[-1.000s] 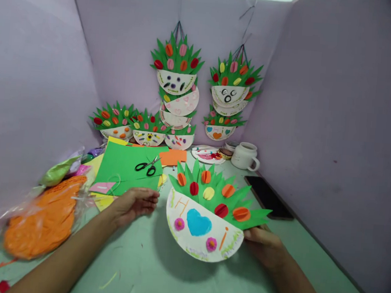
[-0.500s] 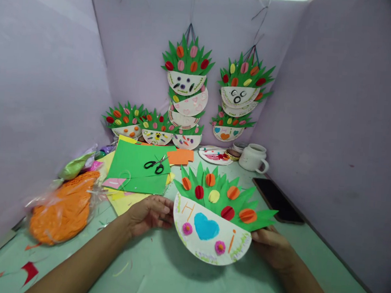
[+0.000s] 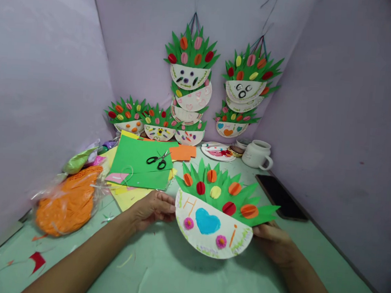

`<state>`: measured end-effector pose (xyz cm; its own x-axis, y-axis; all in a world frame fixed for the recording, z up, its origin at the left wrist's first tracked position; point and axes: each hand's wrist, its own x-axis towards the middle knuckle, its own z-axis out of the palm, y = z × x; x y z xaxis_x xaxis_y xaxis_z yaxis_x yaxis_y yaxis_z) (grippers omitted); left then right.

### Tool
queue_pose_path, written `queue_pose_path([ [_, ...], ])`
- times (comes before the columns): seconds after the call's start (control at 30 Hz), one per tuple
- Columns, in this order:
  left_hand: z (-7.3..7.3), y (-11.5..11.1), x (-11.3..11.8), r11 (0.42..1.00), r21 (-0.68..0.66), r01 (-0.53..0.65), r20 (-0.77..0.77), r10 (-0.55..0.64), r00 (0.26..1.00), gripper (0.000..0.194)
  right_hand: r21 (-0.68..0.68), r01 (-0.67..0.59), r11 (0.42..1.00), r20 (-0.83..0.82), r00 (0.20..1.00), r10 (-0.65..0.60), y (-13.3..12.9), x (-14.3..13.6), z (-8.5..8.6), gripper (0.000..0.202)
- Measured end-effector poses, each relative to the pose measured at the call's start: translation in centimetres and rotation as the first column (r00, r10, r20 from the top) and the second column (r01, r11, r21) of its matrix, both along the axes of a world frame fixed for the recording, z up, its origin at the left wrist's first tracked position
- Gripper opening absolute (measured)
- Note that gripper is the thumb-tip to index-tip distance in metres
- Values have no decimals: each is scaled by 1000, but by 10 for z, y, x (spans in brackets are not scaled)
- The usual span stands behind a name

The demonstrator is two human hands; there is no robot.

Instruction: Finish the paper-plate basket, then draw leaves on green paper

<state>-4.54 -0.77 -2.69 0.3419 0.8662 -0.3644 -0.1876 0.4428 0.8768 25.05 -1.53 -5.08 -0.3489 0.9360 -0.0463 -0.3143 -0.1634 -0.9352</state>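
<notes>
Between my two hands is a paper plate flower basket, tilted down to the right and held just above the table. Its white half-plate carries a blue heart, two pink flowers and orange letters. Green paper leaves with orange, red and yellow paper blooms stand up from its top edge. My left hand grips the plate's left edge, fingertips partly behind it. At the right corner, my right hand pinches the edge, its fingers partly hidden behind the leaves.
Black scissors lie on green paper sheets. A bag of orange clay is at left. A dark phone and white mug stand right. Similar baskets hang on the back wall. Paper scraps litter the front left.
The view has tipped slightly downward and to the left, so the surroundings appear shifted. Both hands keep their hold on the paper plate flower basket, which stays almost still.
</notes>
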Motion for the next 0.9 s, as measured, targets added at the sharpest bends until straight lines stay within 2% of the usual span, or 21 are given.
queue_pose_path([
  [0.17, 1, -1, 2, 1000, -3, -20, -7, 20, 1000, 19, -21, 13, 1000, 13, 1000, -13, -2, -2, 5, 26],
  [0.3, -3, 1, 1, 997, 3, -76, -4, 76, 997, 17, -37, 65, 997, -11, 998, -66, 0, 1, 2, 3],
  [0.37, -6, 2, 1, 992, 2, -123, 4, 123, 992, 18, -60, 93, 994, -45, 994, -96, 2, 1, 2, 8],
  [0.6, -5, 5, 3, 954, 45, -295, 53, 293, 955, 21, -109, -13, 994, -125, 992, -1, -3, -17, 6, 27],
  [0.9, -1, 1, 13, 900, 76, -430, 62, 426, 903, 26, -90, 250, 964, -78, 963, -257, -10, -46, -1, 28],
])
